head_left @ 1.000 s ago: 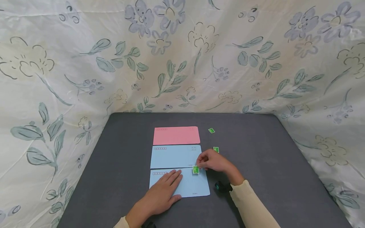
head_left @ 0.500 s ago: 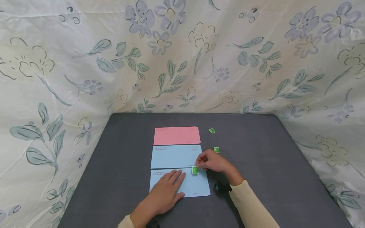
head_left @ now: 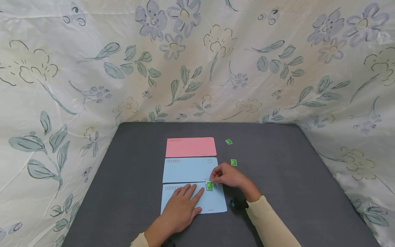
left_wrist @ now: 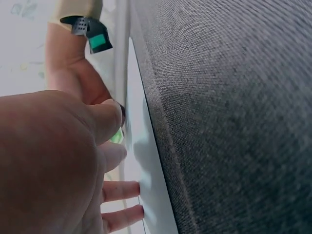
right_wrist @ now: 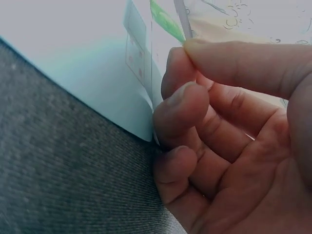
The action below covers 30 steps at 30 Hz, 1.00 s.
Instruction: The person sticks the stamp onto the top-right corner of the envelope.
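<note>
Between thumb and forefinger, my right hand [head_left: 228, 175] pinches a green stamp [head_left: 210, 185] by its edge. The stamp hovers over the upper right of the nearest blue envelope [head_left: 213, 202]. In the right wrist view the stamp [right_wrist: 166, 22] tilts above the envelope's printed red boxes, and the other fingertips rest at the envelope's edge. My left hand [head_left: 180, 211] lies spread on the left part of the same envelope, fingers straight. In the left wrist view, the left fingertips touch the pale envelope [left_wrist: 146, 161].
Behind lie a second blue envelope [head_left: 188, 171] and a pink envelope [head_left: 191, 147], stacked in a column. Two green stamps sit to their right, a nearer stamp [head_left: 233, 162] and a farther stamp [head_left: 228, 141]. A floral curtain [head_left: 197, 92] borders the dark table [head_left: 293, 171].
My right hand has shifted slightly left and nearer, carrying the stamp. My left hand has slid a little to the right on the envelope, its forefinger spreading out.
</note>
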### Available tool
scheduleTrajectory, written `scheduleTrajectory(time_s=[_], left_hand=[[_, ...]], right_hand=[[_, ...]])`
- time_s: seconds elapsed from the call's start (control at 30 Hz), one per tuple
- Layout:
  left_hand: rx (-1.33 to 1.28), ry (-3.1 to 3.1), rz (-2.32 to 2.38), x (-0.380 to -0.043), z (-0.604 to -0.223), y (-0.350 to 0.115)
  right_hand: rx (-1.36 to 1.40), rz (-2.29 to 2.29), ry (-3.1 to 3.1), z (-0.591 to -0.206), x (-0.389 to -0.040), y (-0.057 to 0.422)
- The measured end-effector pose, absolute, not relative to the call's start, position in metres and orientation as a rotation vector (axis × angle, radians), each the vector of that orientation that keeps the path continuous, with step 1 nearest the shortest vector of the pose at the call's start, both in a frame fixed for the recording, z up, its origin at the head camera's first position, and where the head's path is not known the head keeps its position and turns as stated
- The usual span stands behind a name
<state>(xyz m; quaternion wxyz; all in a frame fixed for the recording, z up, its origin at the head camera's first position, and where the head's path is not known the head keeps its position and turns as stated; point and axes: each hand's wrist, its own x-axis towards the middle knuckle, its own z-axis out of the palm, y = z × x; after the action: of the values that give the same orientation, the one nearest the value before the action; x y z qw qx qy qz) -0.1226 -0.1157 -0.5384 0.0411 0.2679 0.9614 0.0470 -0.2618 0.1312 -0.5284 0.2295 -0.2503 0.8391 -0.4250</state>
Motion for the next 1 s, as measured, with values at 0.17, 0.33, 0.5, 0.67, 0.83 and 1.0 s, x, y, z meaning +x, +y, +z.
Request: scheduleTrajectory(time_s=[0.17, 0.33, 0.5, 0.67, 0.83, 1.0], left_hand=[[0.846, 2.967, 0.124, -0.122, -0.538, -0.115], [0.855, 2.981, 0.097, -0.123, -0.54, -0.114], [0.857, 2.992, 0.084, -0.122, -0.538, -0.113], [0.818, 2.983, 0.047, -0.121, -0.532, -0.108], [0.799, 2.976, 0.038, -0.12, -0.531, -0.105], [0.807, 2.985, 0.013, -0.12, -0.532, -0.105]], right_hand=[[-0.687, -1.151, 2.333, -0.53, -0.261, 0.129], [-0.692, -1.107, 2.384, -0.531, -0.259, 0.126], [-0.689, -1.084, 2.421, -0.532, -0.258, 0.122], [-0.672, -1.083, 2.467, -0.534, -0.256, 0.121], [-0.653, -1.068, 2.502, -0.535, -0.252, 0.12], [-0.651, -1.058, 2.519, -0.536, -0.251, 0.118]])
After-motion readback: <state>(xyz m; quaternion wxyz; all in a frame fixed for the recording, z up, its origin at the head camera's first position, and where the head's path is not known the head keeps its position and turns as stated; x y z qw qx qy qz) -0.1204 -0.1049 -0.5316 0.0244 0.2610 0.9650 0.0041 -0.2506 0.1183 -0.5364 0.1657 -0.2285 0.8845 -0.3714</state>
